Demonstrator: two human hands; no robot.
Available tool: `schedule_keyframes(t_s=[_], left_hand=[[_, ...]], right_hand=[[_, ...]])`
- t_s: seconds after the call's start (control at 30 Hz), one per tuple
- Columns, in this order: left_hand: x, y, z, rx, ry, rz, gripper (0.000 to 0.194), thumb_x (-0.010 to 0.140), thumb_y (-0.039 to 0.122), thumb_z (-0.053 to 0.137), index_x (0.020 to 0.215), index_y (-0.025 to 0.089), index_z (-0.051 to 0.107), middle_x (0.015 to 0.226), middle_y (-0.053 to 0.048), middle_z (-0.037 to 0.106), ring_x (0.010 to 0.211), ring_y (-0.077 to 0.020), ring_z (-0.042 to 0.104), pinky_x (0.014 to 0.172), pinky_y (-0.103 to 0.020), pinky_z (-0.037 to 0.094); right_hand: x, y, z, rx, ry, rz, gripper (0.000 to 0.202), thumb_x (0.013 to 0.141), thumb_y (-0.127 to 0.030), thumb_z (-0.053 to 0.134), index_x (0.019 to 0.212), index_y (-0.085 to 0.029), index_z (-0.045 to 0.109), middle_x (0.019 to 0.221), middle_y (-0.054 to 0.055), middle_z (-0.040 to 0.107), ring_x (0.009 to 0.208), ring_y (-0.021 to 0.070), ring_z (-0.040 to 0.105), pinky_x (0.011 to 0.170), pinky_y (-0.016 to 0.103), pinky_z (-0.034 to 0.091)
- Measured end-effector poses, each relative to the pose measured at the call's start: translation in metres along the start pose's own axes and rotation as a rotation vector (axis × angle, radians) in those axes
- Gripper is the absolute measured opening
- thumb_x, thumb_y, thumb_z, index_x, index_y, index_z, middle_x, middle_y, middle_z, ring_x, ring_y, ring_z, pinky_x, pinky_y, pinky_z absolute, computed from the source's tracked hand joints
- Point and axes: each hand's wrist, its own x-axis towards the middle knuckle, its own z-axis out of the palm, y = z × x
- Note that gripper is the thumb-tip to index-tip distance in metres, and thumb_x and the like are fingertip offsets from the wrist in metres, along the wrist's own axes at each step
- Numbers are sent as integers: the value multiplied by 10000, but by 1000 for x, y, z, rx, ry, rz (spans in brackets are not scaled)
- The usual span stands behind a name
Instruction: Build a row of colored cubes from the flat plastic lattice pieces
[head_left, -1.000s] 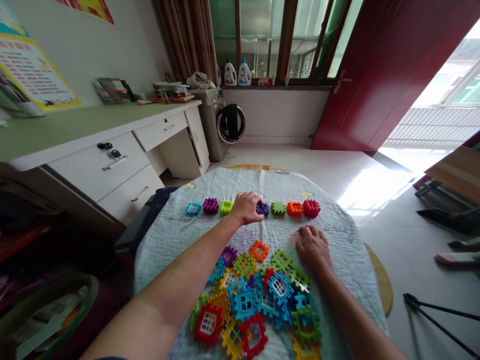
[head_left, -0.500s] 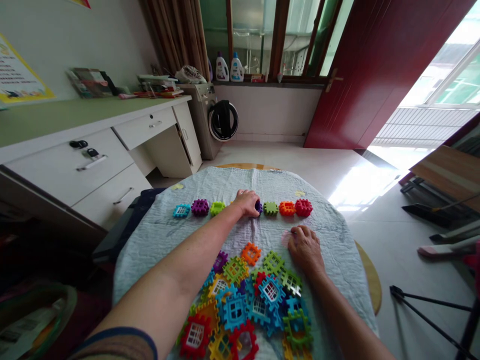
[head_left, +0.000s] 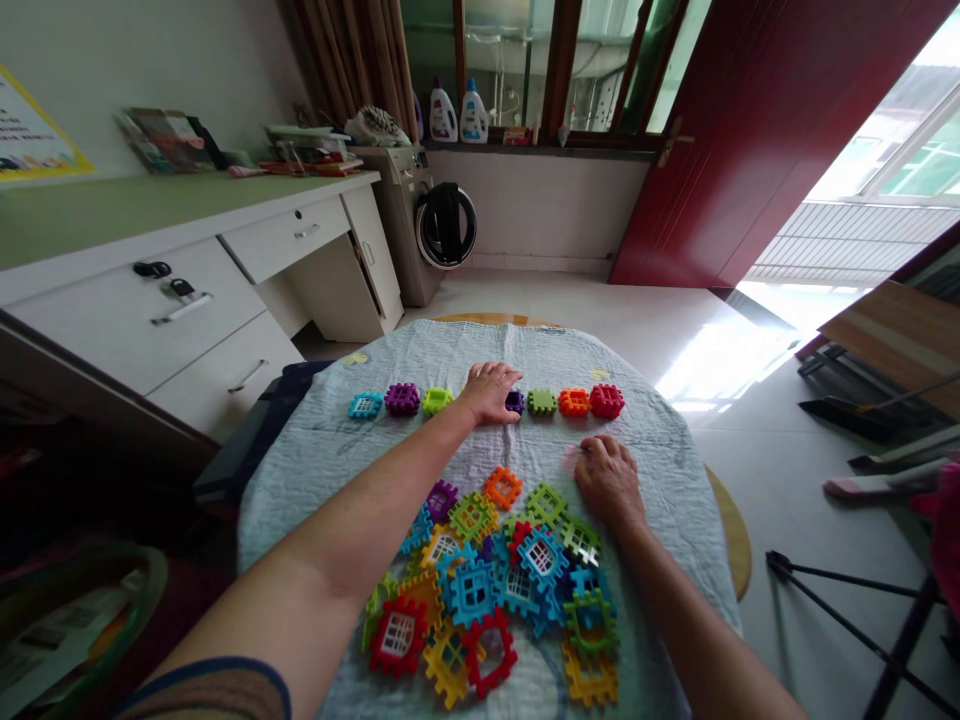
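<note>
We find the left hand [head_left: 491, 393] towards the far edge of the cloth-covered table [head_left: 694, 480], thumb and fingers parted about a dark purple block [head_left: 514, 402]. The forefinger stands clear of the block; whether the thumb touches it, we cannot tell. The block sits in a row along the far edge, next to a green block [head_left: 542, 402]; an orange block [head_left: 574, 402] and a red block [head_left: 607, 401] continue the row rightward. We note the right hand [head_left: 609, 480] resting towards the right edge, fingers loosely curled downward; whether they hold anything, we cannot tell. Loose panels [head_left: 472, 592] lie heaped towards the near edge.
</note>
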Motion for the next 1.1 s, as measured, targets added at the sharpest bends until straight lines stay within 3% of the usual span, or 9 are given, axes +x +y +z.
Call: schedule_keyframes(t_s=[0.1, 0.2, 0.37, 0.47, 0.67, 1.1], left_hand=[[-45, -4, -10, -51, 149, 56, 637, 714, 416, 714, 1299, 241, 533, 1333, -87, 539, 1268, -307, 439, 1133, -490, 246], [-108, -22, -9, -91, 256, 17, 538, 765, 395, 678, 1264, 232, 561, 1329, -90, 544, 1258, -298, 461, 1123, -488, 288], [-210, -63, 22, -181, 370, -234, 351, 833, 422, 592, 1113, 215, 633, 1182, -88, 606, 1139, -272, 556, 1044, -457, 420], [-245, -72, 41, -228, 424, -320, 313, 863, 428, 545, 1061, 209, 650, 1139, -93, 624, 1114, -270, 575, 1012, -452, 458], [-255, -66, 48, -274, 466, -364, 288, 905, 380, 472, 1042, 205, 654, 1135, -91, 643, 1120, -258, 579, 1027, -447, 453], [-256, -53, 30, -292, 375, -318, 211, 850, 196, 481, 955, 215, 663, 1024, -44, 702, 1007, -224, 598, 947, -413, 467]], right_hand=[[0, 0, 1, -5, 8, -4, 247, 872, -270, 498, 1078, -207, 618, 1154, 87, 598, 1054, 240, 490, 911, 365, 338], [0, 1, 1, -8, 7, -6, 255, 868, -267, 501, 1087, -207, 616, 1161, 86, 599, 1059, 243, 491, 911, 365, 339], [0, 0, -1, -26, 0, -3, 269, 873, -271, 489, 1100, -198, 615, 1159, 93, 601, 1051, 251, 494, 906, 365, 342], [0, -1, -1, -43, -3, 6, 277, 873, -272, 484, 1105, -186, 609, 1166, 99, 601, 1053, 254, 494, 900, 365, 344], [1, 3, 3, -67, 12, -13, 294, 885, -291, 464, 1118, -177, 603, 1163, 102, 602, 1053, 255, 495, 900, 367, 346], [3, 7, 5, -84, -3, -14, 328, 873, -312, 474, 1140, -177, 610, 1194, 107, 595, 1065, 260, 498, 908, 388, 364]])
